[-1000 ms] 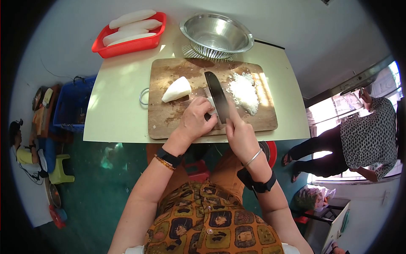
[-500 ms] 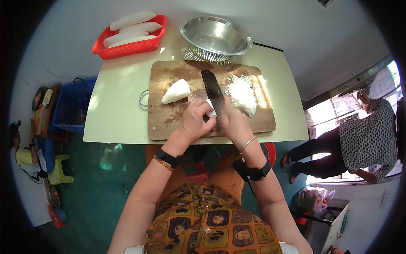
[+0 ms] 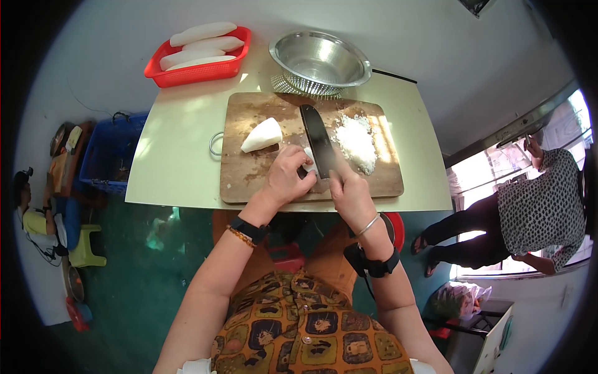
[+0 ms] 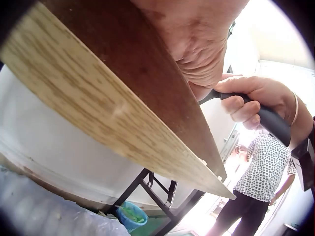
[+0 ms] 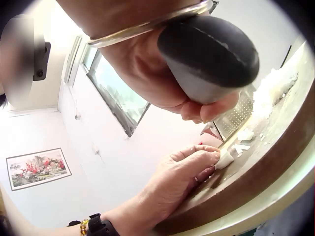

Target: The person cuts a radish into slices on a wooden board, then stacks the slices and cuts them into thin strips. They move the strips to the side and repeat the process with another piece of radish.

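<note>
My right hand grips the black handle of a kitchen knife, its dark blade pointing away over the wooden cutting board. Curled fingers of my left hand hold a small piece of white radish against the board, right beside the blade. To the left of the blade lies a larger peeled radish chunk. On the blade's other side is a heap of finely chopped radish. In the right wrist view, a few loose bits lie near the held piece.
Behind the board stand a red basket of whole peeled radishes and a steel bowl on a perforated colander. A metal ring sticks out at the board's left edge. Another person stands at the right by the window.
The right hand and knife shifted slightly left and away, then back right and nearer. The left hand keeps hold of the radish piece. The view has tilted a little.
</note>
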Demonstrator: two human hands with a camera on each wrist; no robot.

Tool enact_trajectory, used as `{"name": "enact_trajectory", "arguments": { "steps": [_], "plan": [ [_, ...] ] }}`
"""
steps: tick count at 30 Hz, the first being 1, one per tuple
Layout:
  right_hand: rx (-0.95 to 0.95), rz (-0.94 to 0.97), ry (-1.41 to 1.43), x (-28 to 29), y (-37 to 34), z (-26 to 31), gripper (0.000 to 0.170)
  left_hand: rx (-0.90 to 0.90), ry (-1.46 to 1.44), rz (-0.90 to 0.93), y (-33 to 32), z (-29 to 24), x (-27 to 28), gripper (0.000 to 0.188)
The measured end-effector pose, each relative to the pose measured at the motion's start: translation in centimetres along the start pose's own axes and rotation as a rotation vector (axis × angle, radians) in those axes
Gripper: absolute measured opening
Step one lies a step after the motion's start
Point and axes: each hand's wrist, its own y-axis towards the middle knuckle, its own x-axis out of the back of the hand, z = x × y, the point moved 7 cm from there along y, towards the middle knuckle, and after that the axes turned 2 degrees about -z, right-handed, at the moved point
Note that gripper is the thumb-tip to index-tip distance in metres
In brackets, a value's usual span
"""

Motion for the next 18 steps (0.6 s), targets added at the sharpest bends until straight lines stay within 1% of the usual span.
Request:
{"name": "enact_trajectory", "arguments": {
  "steps": [5, 11, 14, 15, 18],
  "plan": [
    [0.010, -0.009, -0.025, -0.3, 0.0, 0.0, 0.048, -0.010, 0.009, 0.001, 0.1, -0.1, 0.0, 0.018],
    [0.001, 0.025, -0.174, -0.5, -0.6, 0.6, 0.051, -0.014, 0.022, -0.006, 0.3, -0.4, 0.0, 0.016],
    [0.021, 0.042, -0.246, -0.6, -0.8, 1.2, 0.053, -0.023, 0.017, -0.006, 0.3, -0.3, 0.0, 0.015],
    [0.061, 0.032, -0.273, -1.0, -0.7, 0.8, 0.054, -0.054, 0.040, -0.015, 0.3, -0.3, -0.1, 0.014],
    [0.047, 0.029, -0.198, -2.2, 0.8, -0.2, 0.049, -0.041, 0.053, -0.006, 0.5, -0.7, 0.0, 0.013]
  ]
}}
